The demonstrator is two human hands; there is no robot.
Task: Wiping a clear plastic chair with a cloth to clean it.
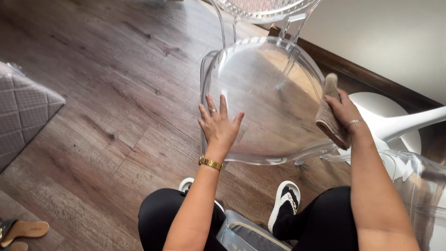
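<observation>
A clear plastic chair (260,79) stands on the wooden floor in front of me. My left hand (218,125) lies flat on the near left part of its see-through seat, fingers spread, holding nothing. A ring and a gold bracelet show on that hand and wrist. My right hand (344,111) grips a folded beige cloth (330,114) and presses it against the seat's right rim. The chair's patterned clear backrest (260,9) rises at the top of the view.
A white table base (390,123) stands right of the chair, next to a white wall with a dark baseboard (362,69). Another clear chair (418,186) is at the right edge. A grey quilted cushion (23,111) sits left, and tan sandals (21,230) lie lower left.
</observation>
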